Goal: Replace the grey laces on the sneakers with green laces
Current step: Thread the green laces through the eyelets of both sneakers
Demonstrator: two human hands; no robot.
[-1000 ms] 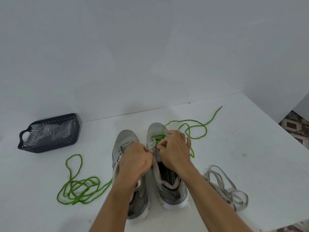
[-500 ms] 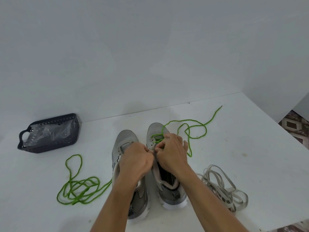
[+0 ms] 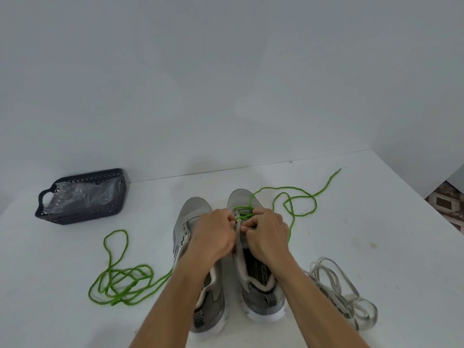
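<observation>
Bright even light, soft shadows, wide-angle distortion

- My only view comes from a head-worn wide-angle camera, looking forward and down.
- It sits close above both forearms, facing a white table (image 3: pixel 376 222) and the wall (image 3: pixel 226 71) behind.

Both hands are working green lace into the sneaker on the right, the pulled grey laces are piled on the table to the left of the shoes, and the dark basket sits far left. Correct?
Not quite. In the head view the grey laces lie to the right of the shoes; the loose pile on the left is green lace. The rest holds: left hand and right hand work at the right sneaker, basket far left.
</observation>
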